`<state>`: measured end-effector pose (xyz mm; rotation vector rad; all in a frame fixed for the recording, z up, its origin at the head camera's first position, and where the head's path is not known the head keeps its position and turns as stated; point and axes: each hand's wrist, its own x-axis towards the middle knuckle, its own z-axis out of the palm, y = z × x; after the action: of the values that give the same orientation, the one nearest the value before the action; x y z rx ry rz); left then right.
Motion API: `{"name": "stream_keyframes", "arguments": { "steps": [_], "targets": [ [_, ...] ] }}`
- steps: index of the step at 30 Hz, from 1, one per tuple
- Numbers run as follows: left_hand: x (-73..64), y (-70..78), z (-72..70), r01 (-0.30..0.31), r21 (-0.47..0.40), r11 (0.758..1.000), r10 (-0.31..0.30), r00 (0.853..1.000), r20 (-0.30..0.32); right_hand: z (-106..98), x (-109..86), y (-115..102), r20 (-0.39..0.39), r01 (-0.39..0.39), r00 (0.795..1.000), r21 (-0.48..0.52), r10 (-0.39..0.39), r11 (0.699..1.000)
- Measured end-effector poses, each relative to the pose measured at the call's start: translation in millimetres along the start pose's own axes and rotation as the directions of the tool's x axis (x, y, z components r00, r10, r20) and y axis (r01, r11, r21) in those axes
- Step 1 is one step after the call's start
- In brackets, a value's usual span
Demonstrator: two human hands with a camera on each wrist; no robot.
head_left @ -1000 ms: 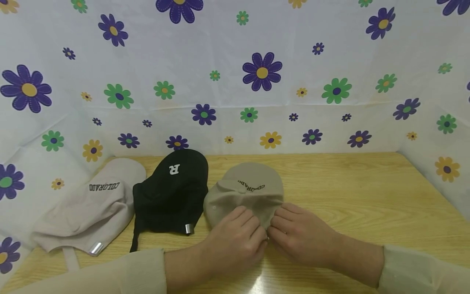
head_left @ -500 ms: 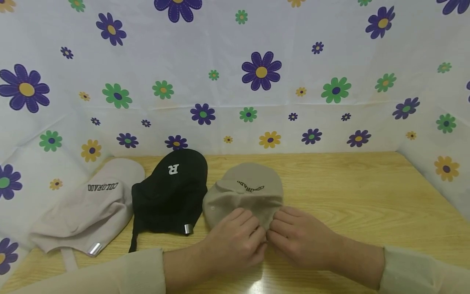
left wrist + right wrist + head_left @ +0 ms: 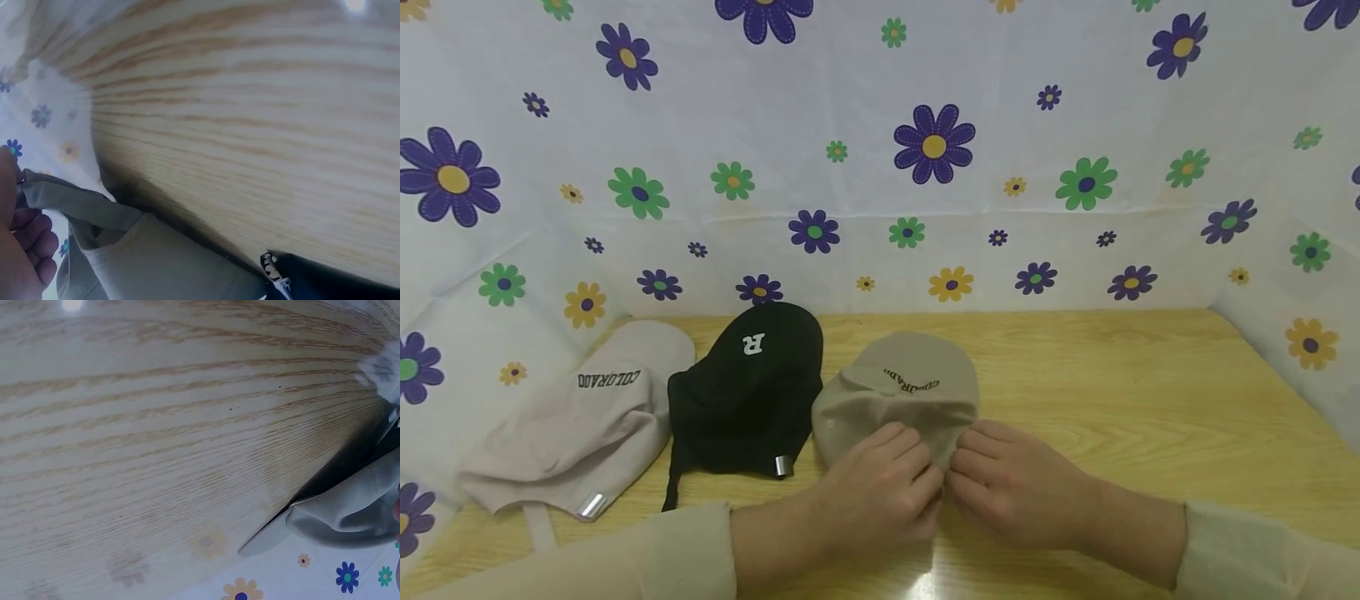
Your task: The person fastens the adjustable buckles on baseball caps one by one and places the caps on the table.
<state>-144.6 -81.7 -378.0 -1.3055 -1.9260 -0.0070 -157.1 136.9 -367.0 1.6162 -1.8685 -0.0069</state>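
A tan baseball cap with dark COLORADO lettering lies in the middle of the table, its brim toward the back wall. At its near edge my left hand and right hand meet with curled fingers. In the left wrist view, the cap's back strap runs up to my left hand, which pinches its end near a small metal piece. My right fingertips hold the same spot from the right, though the hands cover the exact grip. Only a sliver of the right hand shows in the right wrist view, beside the cap.
Left of the tan cap lies a black cap with a white R and a metal buckle. Farther left is a pale pink cap with COLORADO lettering. Flower-printed cloth encloses the wooden table at the back and sides.
Both hands stay at the tan cap's near edge with only tiny finger shifts. The caps keep their places; the view has drifted slightly.
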Motion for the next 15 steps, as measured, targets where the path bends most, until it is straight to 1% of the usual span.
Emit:
{"name": "stream_keyframes", "arguments": {
  "steps": [4, 7, 9, 15],
  "targets": [
    [-3.3, -1.7, -3.4, 0.002, -0.004, 1.000, -0.002, 1.000, 0.030, 1.1, 1.9, 0.6, -0.017, 0.018, 1.000, 0.005, -0.018, 1.000],
    [-6.2, -2.3, -5.7, 0.032, -0.021, 0.999, -0.030, 0.997, 0.066, 1.0, 2.2, 1.8, -0.010, 0.011, 1.000, 0.014, -0.011, 1.000],
    [-7.6, -2.7, -6.5, 0.041, -0.025, 0.999, -0.039, 0.996, 0.083, 0.5, 2.2, 2.5, 0.002, 0.000, 1.000, 0.028, 0.000, 1.000],
    [-9.5, -4.8, -8.7, 0.031, -0.013, 0.999, -0.030, 0.994, 0.101, 1.1, 4.1, 2.7, 0.020, -0.013, 1.000, 0.038, 0.012, 0.999]
  ]
}}
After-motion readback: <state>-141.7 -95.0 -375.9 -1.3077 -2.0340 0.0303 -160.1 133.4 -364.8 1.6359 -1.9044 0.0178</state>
